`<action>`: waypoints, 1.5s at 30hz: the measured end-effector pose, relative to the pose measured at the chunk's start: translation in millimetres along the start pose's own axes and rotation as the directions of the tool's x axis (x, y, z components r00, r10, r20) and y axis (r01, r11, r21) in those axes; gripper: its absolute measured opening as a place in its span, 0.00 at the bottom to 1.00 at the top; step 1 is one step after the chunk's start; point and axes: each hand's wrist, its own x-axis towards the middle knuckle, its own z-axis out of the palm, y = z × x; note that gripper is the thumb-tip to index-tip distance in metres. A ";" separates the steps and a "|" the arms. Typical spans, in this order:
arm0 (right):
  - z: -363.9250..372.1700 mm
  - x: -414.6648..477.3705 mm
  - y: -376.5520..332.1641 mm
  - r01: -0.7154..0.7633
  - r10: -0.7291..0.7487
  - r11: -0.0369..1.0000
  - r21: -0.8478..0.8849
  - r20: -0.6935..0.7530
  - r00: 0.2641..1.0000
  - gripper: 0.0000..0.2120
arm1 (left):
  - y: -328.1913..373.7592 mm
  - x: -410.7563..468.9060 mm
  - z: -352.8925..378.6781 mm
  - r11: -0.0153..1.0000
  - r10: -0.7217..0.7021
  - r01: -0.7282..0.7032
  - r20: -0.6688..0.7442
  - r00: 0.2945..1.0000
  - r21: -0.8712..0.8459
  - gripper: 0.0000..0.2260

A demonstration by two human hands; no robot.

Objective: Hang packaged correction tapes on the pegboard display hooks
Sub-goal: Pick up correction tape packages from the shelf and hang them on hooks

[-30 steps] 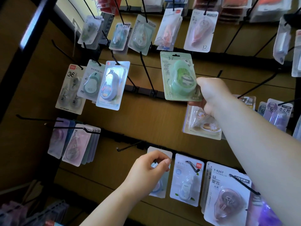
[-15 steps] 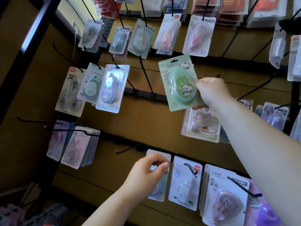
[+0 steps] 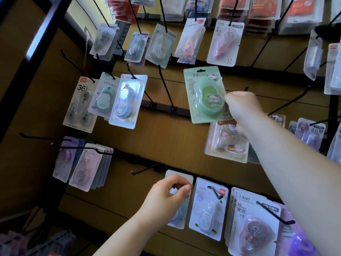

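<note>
One head-worn camera, close to the pegboard point(image 3: 184, 137), looks forward and upward along it; both hands reach in from the bottom edge, hooks and hanging packs filling the wide-angle frame.

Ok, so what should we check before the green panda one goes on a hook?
1. Right hand grips green panda pack firmly: ok.
2. Pack already on a hook: not ok, held in the air.
3. Hang hole at the pack's top open: cannot tell.
4. Bare hook free just left of the pack: ok.
5. Left hand out of the way, down at the white pack: ok.
</note>
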 end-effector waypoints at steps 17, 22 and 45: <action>1.7 3.8 1.7 0.261 -0.295 0.918 -0.299 -0.073 0.953 0.16 | -1.6 -1.0 -0.1 0.999 -0.010 0.010 -0.001 1.000 -0.033 0.09; 0.5 4.9 4.6 0.253 -0.288 0.925 -0.285 -0.087 0.954 0.17 | -3.2 -0.6 -0.2 0.999 -0.003 0.003 0.011 1.000 -0.033 0.10; 2.3 4.9 8.2 0.265 -0.291 0.937 -0.229 -0.087 0.953 0.14 | -1.4 -2.2 -0.9 0.997 -0.024 0.025 0.017 1.000 -0.075 0.09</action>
